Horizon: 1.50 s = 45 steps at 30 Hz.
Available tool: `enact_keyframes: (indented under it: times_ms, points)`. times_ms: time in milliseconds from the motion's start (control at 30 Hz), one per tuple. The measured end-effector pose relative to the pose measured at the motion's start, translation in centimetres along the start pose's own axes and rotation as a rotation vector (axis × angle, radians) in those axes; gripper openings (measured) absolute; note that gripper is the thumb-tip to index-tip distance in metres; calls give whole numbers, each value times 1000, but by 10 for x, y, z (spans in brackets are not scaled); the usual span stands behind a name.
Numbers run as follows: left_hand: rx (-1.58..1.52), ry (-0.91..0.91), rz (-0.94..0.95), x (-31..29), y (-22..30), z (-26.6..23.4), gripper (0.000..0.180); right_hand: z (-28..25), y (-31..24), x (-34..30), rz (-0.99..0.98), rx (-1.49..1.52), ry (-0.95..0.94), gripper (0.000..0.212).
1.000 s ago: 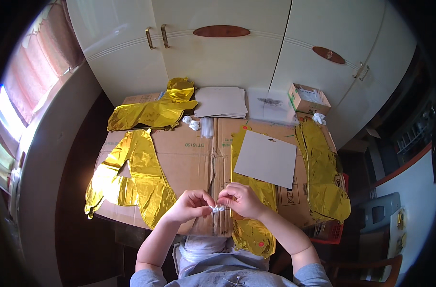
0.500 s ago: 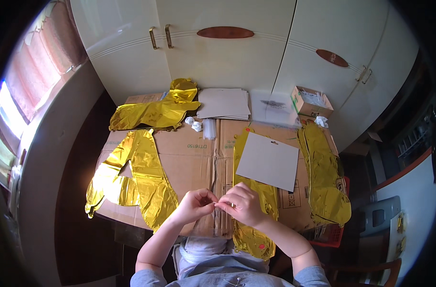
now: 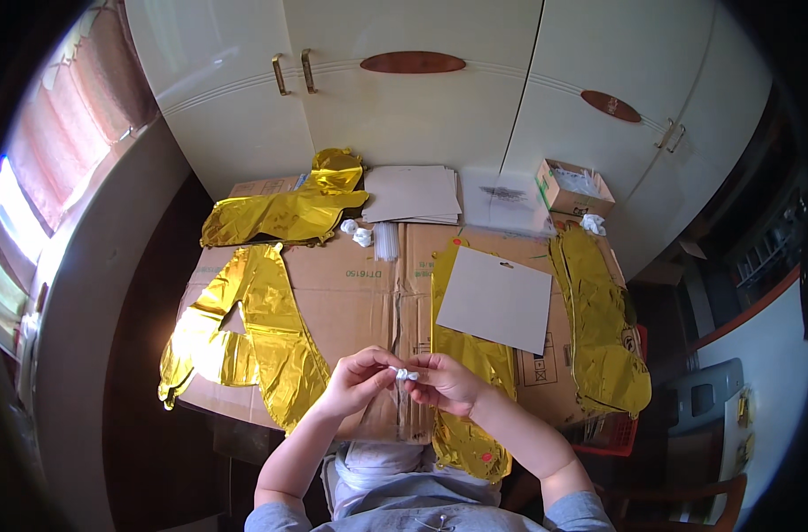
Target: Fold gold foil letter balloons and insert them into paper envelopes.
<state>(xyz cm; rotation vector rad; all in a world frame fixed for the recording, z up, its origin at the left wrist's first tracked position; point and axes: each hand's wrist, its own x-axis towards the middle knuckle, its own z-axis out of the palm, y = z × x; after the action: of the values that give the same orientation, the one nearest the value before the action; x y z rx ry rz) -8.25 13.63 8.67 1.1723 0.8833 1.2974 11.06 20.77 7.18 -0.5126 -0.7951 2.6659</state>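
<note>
My left hand [image 3: 358, 379] and my right hand [image 3: 448, 383] meet over the near edge of a flattened cardboard sheet [image 3: 351, 297]. Together they pinch a small crumpled white wad [image 3: 406, 374] between their fingertips. Under my right hand lies a deflated gold foil balloon [image 3: 464, 390], partly covered by a grey card [image 3: 497, 299]. A gold letter-shaped foil balloon [image 3: 249, 341] lies just left of my left hand.
More gold foil balloons lie at the far left [image 3: 284, 208] and down the right side [image 3: 604, 324]. A stack of grey cards [image 3: 415, 192], a clear bag [image 3: 503, 191], an open small box [image 3: 574, 186] and white wads [image 3: 358, 232] sit at the back. White cupboard doors [image 3: 404, 106] stand behind.
My hands stay together at the near edge; the fingers have shifted slightly around the small white wad.
</note>
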Motion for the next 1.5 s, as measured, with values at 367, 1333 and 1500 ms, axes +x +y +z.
enact_keyframes:
  times_ms: [367, 1333, 1500]
  points:
    - [982, 207, 469, 7, 9, 16, 25, 23, 6, -5, -130, -104, 319, 13]
    - [1784, 238, 233, 145, -31, -133, 32, -116, -67, -60, -1008, -1254, 955, 12]
    - [1839, 431, 238, 136, -20, -134, 45, -114, -75, -68, -1094, -1686, 1122, 21]
